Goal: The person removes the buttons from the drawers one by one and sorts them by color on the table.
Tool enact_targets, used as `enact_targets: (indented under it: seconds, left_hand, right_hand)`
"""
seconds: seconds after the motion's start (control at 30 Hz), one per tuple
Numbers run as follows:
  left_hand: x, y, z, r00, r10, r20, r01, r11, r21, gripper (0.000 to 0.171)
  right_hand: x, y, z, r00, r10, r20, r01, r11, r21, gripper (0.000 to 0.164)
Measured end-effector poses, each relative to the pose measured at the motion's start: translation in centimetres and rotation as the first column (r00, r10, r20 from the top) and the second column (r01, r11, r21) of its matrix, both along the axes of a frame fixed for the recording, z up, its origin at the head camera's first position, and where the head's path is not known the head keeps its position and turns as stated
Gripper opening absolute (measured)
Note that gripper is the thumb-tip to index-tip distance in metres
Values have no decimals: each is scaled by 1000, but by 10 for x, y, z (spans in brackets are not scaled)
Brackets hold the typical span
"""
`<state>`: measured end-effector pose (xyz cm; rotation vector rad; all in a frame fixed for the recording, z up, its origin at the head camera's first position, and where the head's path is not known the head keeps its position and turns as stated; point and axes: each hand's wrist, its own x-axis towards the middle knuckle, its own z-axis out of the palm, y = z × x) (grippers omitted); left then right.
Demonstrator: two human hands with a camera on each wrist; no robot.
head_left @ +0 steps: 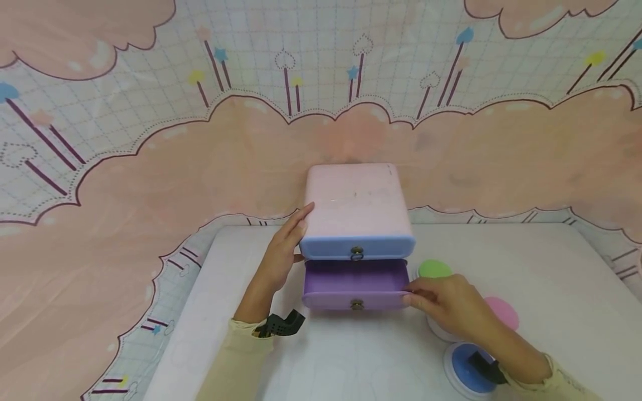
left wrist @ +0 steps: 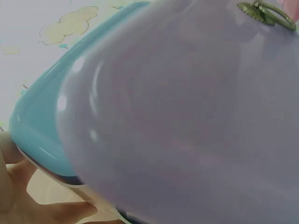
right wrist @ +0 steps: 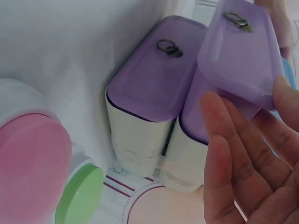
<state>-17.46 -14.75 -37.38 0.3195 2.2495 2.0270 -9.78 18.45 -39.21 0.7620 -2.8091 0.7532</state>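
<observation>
A small drawer cabinet [head_left: 356, 203] with a pink top and a blue upper drawer front [head_left: 326, 249] stands on the white table. Below the blue front, a purple drawer [head_left: 328, 301] is pulled out, and the part of its inside in sight is bare. My left hand [head_left: 282, 253] rests with extended fingers against the cabinet's left side. At the drawer's right front corner, my right hand [head_left: 453, 303] pinches the edge between thumb and fingers. Another purple drawer front [right wrist: 154, 74], pushed in, shows in the right wrist view. Both purple fronts carry metal ring pulls.
Round containers with a green lid [head_left: 435, 269], a pink lid [head_left: 503, 313] and a blue lid [head_left: 468, 365] stand right of the cabinet, near and partly behind my right arm. A patterned cloth [head_left: 501, 161] hangs behind the white table [head_left: 541, 278].
</observation>
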Motion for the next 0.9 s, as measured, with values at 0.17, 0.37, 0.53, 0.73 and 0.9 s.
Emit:
enact_targets:
  seconds: [0.17, 0.37, 0.53, 0.73, 0.9]
  left_hand:
    - [0, 0, 0, 1000, -1, -5, 1, 1000, 3, 46]
    - [1, 1, 1, 1000, 6, 0, -7, 1000, -15, 46]
    - [1, 1, -1, 1000, 11, 3, -11, 999, -33, 46]
    - [-1, 1, -2, 1000, 7, -5, -8, 999, -40, 46]
    - [-1, 1, -2, 1000, 16, -3, -16, 999, -43, 46]
  right_hand:
    - [-5, -2, 0, 999, -40, 1, 40, 999, 5, 16]
    - [-12, -3, -3, 999, -33, -27, 33, 999, -21, 14]
    - [-16, -4, -3, 999, -30, -37, 29, 999, -36, 15]
    - [-19, -5, -1, 998, -67, 6, 67, 997, -38, 19]
    - [-17, -6, 0, 993, -115, 34, 116, 993, -21, 30]
